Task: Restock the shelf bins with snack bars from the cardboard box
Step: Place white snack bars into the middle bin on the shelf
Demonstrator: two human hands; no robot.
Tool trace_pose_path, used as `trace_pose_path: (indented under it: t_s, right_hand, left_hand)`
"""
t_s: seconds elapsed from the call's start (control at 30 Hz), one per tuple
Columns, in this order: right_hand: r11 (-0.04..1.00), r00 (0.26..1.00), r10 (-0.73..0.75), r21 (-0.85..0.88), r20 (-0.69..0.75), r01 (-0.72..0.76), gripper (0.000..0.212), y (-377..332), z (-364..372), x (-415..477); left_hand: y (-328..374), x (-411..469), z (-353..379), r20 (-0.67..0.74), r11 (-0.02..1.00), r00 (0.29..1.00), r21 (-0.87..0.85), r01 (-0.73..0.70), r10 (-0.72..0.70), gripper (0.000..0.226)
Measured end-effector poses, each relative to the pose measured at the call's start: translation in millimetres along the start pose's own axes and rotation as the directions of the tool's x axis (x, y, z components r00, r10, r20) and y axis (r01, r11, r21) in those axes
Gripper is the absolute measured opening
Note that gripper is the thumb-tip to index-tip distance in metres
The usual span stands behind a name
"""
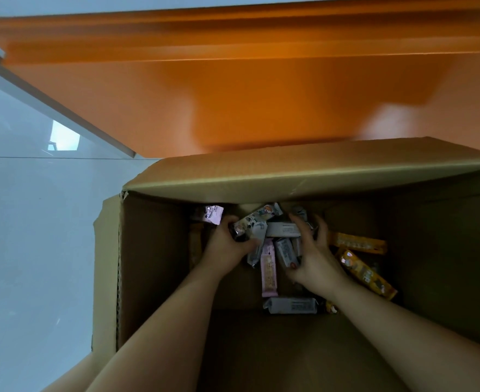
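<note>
- L hand (226, 246) gripping grey-wrapped bars (254, 226), fingers curling round them, frame ctr.
- R hand (316, 260) clutching grey bar (285, 250) betw thumb & curled fingers.
- Inside cardboard box (154, 250), pink bar (268, 271) lying loose betw both hands.

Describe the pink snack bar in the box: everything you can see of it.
The pink snack bar is long and narrow, in a pale pink wrapper that looks like glossy film, with a lighter printed strip down its middle. It lies flat on the floor of the cardboard box, lengthwise away from the camera, between the left hand and the right hand. Its far end is overlapped by grey-white bars gripped by both hands; its near end meets another grey bar. Neither hand grips it.
</note>
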State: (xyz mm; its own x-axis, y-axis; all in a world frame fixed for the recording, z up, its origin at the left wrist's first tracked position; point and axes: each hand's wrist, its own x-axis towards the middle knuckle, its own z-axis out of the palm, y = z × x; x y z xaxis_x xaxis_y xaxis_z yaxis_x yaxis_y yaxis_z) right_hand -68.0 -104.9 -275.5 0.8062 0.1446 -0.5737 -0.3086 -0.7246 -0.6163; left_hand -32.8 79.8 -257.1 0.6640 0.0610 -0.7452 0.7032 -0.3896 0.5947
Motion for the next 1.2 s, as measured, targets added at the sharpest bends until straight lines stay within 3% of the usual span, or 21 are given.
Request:
trace_pose_path:
  t_s: [0.13, 0.27, 0.47, 0.7, 0.87, 1.0, 1.2]
  right_hand:
    - [0.999, 0.999, 0.036, -0.001, 0.024, -0.036, 0.115, -4, 3, 7]
    - [0.995, 0.991, 0.097, -0.003, -0.087, -0.098, 0.108, -12, 13, 10]
    - [0.996, 0.994, 0.089, 0.004, -0.069, -0.089, 0.096, -13, 9, 10]
    - [0.988, 0.997, 0.072, 0.134, -0.002, -0.071, 0.075, -15, -10, 9]
    - [0.956, 0.995, 0.103, 0.274, 0.01, -0.102, 0.062, -18, -11, 17]
    - [0.918, 0.993, 0.12, 0.377, 0.019, -0.119, 0.063, -16, -8, 23]
    - [0.923, 0.993, 0.114, 0.374, -0.029, -0.095, 0.06, -20, -14, 14]
  left_hand:
    - [-2, -2, 5, 0.055, 0.989, 0.997, -0.133, 0.062, -0.055, 0.065]
    - [-4, -1, 2, 0.057, 0.993, 0.998, -0.105, 0.045, -0.039, 0.057]
    - [-5, -1, -2, 0.055, 0.994, 0.998, -0.095, 0.048, -0.042, 0.059]
    - [-11, -5, -8, 0.054, 0.994, 0.998, -0.101, 0.046, -0.041, 0.058]
    - [-12, -3, -4, 0.061, 0.979, 0.996, -0.187, 0.08, -0.07, 0.044]
    - [-11, -4, -1, 0.077, 0.956, 0.993, -0.273, 0.112, -0.094, 0.044]
    - [0, -16, 2, 0.105, 0.95, 0.99, -0.289, 0.123, -0.097, 0.053]
